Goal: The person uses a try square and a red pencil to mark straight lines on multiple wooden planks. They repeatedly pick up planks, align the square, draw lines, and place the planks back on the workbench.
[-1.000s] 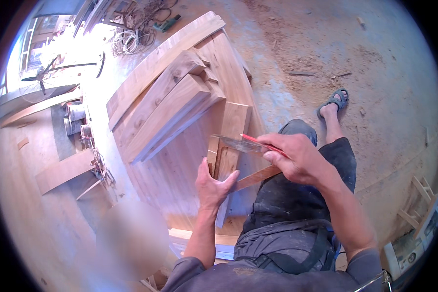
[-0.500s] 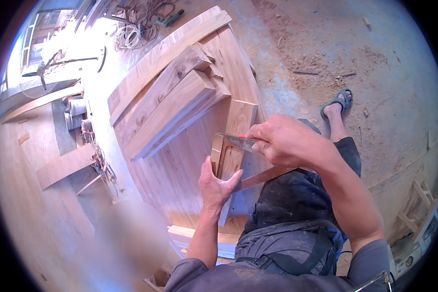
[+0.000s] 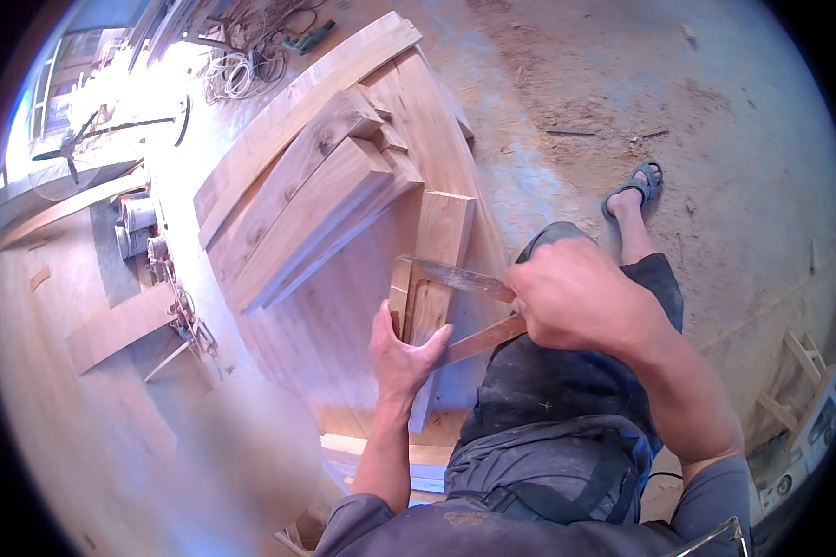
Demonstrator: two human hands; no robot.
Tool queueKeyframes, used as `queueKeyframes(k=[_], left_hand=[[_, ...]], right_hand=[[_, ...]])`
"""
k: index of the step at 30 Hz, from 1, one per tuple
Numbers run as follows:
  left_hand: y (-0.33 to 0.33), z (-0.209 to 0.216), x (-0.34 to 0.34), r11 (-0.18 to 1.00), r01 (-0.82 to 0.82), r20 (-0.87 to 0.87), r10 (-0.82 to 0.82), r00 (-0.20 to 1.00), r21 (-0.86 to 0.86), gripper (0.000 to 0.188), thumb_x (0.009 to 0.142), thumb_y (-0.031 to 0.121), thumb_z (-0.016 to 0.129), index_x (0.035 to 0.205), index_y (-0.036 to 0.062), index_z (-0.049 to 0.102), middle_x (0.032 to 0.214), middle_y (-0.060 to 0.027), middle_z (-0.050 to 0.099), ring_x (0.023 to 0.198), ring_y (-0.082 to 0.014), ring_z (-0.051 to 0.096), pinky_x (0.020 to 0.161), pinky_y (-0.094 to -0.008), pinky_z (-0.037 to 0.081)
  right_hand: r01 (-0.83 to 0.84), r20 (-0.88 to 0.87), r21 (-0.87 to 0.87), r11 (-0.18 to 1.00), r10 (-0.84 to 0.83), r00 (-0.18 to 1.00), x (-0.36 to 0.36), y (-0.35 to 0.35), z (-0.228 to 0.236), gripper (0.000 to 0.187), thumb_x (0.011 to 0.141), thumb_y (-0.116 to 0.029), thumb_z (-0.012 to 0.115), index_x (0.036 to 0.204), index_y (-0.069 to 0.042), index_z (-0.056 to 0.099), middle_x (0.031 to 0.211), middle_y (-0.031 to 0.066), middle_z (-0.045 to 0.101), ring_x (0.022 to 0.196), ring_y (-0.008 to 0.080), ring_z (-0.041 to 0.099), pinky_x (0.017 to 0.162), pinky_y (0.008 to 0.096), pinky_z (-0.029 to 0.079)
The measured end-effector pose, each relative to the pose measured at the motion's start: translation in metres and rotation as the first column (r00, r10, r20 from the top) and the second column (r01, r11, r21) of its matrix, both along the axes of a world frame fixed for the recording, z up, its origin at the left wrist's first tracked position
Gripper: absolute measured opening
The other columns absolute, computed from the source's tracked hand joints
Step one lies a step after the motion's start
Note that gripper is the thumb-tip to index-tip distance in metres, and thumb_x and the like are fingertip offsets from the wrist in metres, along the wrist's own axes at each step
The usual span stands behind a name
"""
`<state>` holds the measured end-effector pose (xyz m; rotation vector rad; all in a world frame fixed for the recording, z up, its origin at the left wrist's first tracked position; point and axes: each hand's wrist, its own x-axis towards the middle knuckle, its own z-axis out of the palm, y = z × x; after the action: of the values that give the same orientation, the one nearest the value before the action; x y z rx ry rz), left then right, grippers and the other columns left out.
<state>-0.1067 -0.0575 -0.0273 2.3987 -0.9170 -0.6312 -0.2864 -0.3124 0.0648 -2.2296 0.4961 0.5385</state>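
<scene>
A short thick wooden board (image 3: 444, 232) lies over a wide panel of joined boards (image 3: 344, 362) in front of me. My left hand (image 3: 402, 355) straddles its near end, thumb on the right side and fingers on the left, gripping a narrow wooden block (image 3: 400, 290) against it. From the block's far end a flat, worn blade-like strip (image 3: 463, 278) reaches across to my right hand (image 3: 571, 292). That hand is closed at the strip's right end, and its fingers hide what they hold. A brown wooden strip (image 3: 485, 340) runs from near my left thumb to below my right hand.
Several thick planks (image 3: 316, 209) are stacked on the panel's far left. A green power tool (image 3: 309, 37) and coiled cables (image 3: 232, 74) lie beyond. Paint cans (image 3: 137, 215) and a standing fan (image 3: 70, 144) are at the left. My sandalled foot (image 3: 641, 181) rests on the dusty floor.
My right hand has moved right, away from the block, uncovering more of the blade-like strip. A red tip seen at its fingers is now out of sight. My left hand keeps its grip.
</scene>
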Motion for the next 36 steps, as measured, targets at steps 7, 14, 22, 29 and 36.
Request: queueKeyframes(k=[7,14,22,29,36], left_hand=[[-0.001,0.000,0.003,0.995,0.090,0.089,-0.093,0.992,0.037,0.083,0.072,0.030,0.096,0.136,-0.0044,0.057,0.118,-0.0193,0.070,0.107,-0.0310,0.069,0.097,-0.0417,0.055],[-0.007,0.002,0.000,0.987,0.072,0.119,-0.090,0.989,0.143,0.109,0.073,0.045,0.095,0.149,-0.0145,0.044,0.136,-0.0317,0.061,0.125,-0.0452,0.062,0.107,-0.0472,0.051],[-0.031,0.003,0.005,0.986,0.085,0.084,-0.098,0.992,0.145,0.111,0.072,0.046,0.096,0.149,-0.0150,0.043,0.136,-0.0318,0.060,0.127,-0.0447,0.061,0.109,-0.0470,0.050],[-0.030,0.000,0.007,0.985,0.089,0.097,-0.105,0.990,0.149,0.113,0.072,0.045,0.096,0.150,-0.0155,0.041,0.139,-0.0324,0.059,0.130,-0.0445,0.061,0.111,-0.0467,0.049],[-0.033,0.002,0.008,0.983,0.109,0.126,-0.128,0.984,0.145,0.105,0.071,0.041,0.097,0.146,-0.0123,0.047,0.131,-0.0283,0.065,0.121,-0.0388,0.066,0.106,-0.0437,0.052]], right_hand=[[0.405,0.274,0.191,0.894,-0.444,0.853,-0.053,0.025,-0.034,0.015,0.094,-0.013,0.066,0.104,-0.007,0.076,0.083,0.0194,0.074,0.080,0.0423,0.074,0.074,0.0487,0.058],[0.488,0.371,0.450,0.748,-0.654,0.659,-0.068,0.034,-0.040,0.015,0.091,-0.008,0.075,0.105,-0.003,0.075,0.094,0.0189,0.074,0.086,0.0372,0.073,0.076,0.0418,0.057],[0.520,0.425,0.485,0.703,-0.709,0.563,-0.067,0.030,-0.038,0.023,0.091,-0.009,0.076,0.112,-0.001,0.075,0.094,0.0189,0.073,0.084,0.0346,0.072,0.076,0.0396,0.056],[0.578,0.308,0.529,0.621,-0.775,0.551,-0.071,0.032,-0.037,0.030,0.093,-0.008,0.073,0.122,0.000,0.072,0.101,0.0209,0.075,0.089,0.0347,0.075,0.080,0.0380,0.058],[0.572,0.319,0.532,0.624,-0.774,0.547,-0.073,0.029,-0.037,0.028,0.093,-0.006,0.072,0.121,0.000,0.072,0.098,0.0209,0.074,0.087,0.0343,0.074,0.078,0.0373,0.057]])
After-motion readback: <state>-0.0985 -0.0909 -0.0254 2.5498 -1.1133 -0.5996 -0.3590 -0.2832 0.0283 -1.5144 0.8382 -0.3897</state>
